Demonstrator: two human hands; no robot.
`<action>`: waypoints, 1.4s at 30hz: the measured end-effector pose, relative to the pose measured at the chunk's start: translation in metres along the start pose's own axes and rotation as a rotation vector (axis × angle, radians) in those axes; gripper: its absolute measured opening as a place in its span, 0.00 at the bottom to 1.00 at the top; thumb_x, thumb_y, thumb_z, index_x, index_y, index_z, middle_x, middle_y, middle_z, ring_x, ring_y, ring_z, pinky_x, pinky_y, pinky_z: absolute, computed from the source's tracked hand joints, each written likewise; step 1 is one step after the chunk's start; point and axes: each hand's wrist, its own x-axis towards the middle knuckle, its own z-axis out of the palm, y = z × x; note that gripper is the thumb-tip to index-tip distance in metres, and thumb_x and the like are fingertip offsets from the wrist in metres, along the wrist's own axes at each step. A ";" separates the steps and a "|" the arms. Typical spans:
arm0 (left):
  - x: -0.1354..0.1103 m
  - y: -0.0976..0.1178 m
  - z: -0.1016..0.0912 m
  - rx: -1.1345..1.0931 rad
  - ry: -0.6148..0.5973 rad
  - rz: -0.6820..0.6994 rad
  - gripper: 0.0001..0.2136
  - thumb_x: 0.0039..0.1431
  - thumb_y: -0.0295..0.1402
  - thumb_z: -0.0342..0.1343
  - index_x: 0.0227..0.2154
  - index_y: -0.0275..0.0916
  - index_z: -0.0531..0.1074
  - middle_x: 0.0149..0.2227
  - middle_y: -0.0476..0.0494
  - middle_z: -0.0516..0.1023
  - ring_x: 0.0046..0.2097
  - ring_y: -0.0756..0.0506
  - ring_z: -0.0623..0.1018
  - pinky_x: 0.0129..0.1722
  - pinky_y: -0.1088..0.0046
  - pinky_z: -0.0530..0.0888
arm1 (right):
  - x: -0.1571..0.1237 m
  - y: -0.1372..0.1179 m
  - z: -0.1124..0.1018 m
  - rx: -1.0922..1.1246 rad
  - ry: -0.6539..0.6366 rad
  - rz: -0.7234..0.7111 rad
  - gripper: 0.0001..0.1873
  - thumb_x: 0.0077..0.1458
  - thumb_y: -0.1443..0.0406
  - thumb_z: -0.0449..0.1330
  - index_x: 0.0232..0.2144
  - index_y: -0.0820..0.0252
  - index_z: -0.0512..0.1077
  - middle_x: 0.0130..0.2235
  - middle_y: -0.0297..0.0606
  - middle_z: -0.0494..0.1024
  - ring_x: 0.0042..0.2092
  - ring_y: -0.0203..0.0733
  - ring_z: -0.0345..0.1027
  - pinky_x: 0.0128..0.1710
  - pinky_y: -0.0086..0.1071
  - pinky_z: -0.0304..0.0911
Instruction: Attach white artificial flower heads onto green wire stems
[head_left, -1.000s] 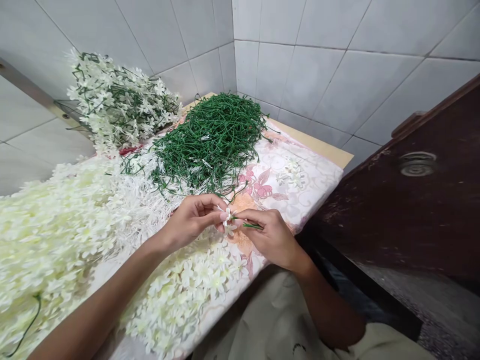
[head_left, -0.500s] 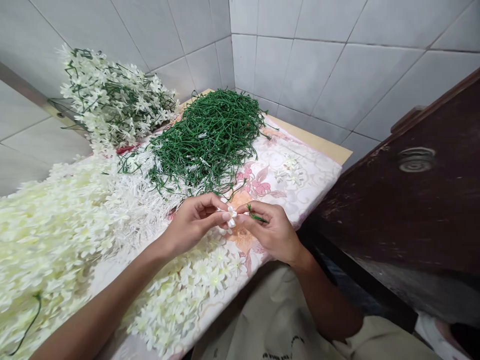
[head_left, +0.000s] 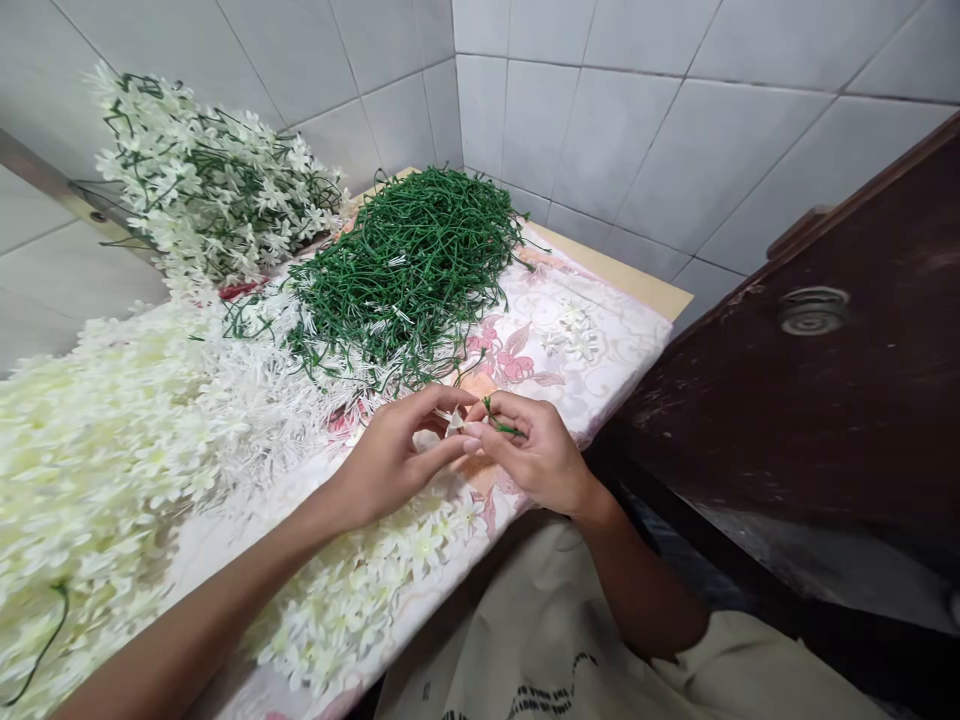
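Observation:
My left hand (head_left: pixel 401 450) pinches a small white artificial flower (head_left: pixel 454 421) between thumb and fingers. My right hand (head_left: pixel 536 450) meets it fingertip to fingertip and pinches a short green stem (head_left: pixel 501 424). Both hands hover just above the near edge of a table covered with a floral cloth (head_left: pixel 592 345). Loose white blossoms (head_left: pixel 360 590) lie on the cloth under my left forearm.
A heap of green stems (head_left: pixel 409 265) sits behind my hands. Finished white-flowered sprays (head_left: pixel 202 185) lean on the tiled wall at back left. A big pile of cream flowers (head_left: pixel 90 440) fills the left. A dark wooden cabinet (head_left: pixel 810 380) stands at the right.
Both hands have drifted slightly up and away, staying joined. The flower has turned in my left fingers and the green stem now sits closer to it.

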 end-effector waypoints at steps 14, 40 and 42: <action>0.004 -0.004 -0.004 -0.337 0.011 -0.126 0.04 0.56 0.29 0.59 0.30 0.33 0.73 0.25 0.45 0.78 0.27 0.50 0.79 0.29 0.77 0.75 | -0.003 0.001 -0.004 -0.046 0.032 -0.017 0.08 0.57 0.62 0.58 0.30 0.62 0.69 0.25 0.29 0.62 0.26 0.29 0.55 0.23 0.22 0.50; -0.006 0.014 -0.016 0.344 0.119 0.194 0.06 0.62 0.29 0.52 0.31 0.35 0.72 0.28 0.47 0.76 0.29 0.51 0.76 0.29 0.78 0.69 | -0.001 0.006 -0.004 -0.384 -0.035 -0.251 0.08 0.58 0.70 0.55 0.36 0.63 0.75 0.24 0.30 0.68 0.25 0.31 0.56 0.27 0.23 0.53; -0.006 0.013 -0.016 0.396 0.114 0.188 0.07 0.63 0.31 0.52 0.31 0.36 0.71 0.28 0.47 0.76 0.29 0.51 0.75 0.29 0.78 0.68 | -0.002 0.006 -0.004 -0.391 -0.038 -0.239 0.08 0.58 0.69 0.55 0.35 0.63 0.75 0.24 0.30 0.67 0.25 0.31 0.56 0.27 0.24 0.53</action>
